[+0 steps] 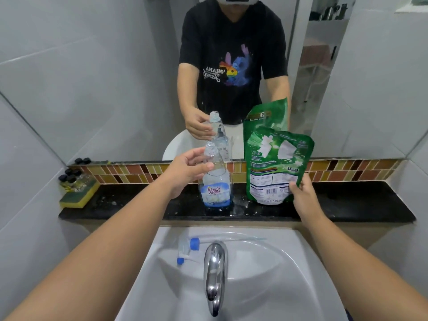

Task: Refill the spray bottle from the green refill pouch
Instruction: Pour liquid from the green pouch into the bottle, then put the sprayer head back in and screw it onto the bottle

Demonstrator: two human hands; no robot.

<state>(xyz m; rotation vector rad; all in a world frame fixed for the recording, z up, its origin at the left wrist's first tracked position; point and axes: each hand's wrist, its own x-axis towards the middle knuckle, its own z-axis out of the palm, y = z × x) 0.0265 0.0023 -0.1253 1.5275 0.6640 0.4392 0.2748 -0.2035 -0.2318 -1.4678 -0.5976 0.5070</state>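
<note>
While my left hand (187, 167) clamps the neck of the clear plastic spray bottle (216, 179) upright on the black bench (347, 205), my right hand (303, 193) grips the green refill pouch (275, 165) just right of its open mouth.

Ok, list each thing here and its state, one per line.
Spray bottle: upright on the counter, uncapped, gripped at the neck by the left hand.
Green pouch: upright, held by the right hand.
Spray head: off, lying on the sink rim.
Tap: not running.
</note>
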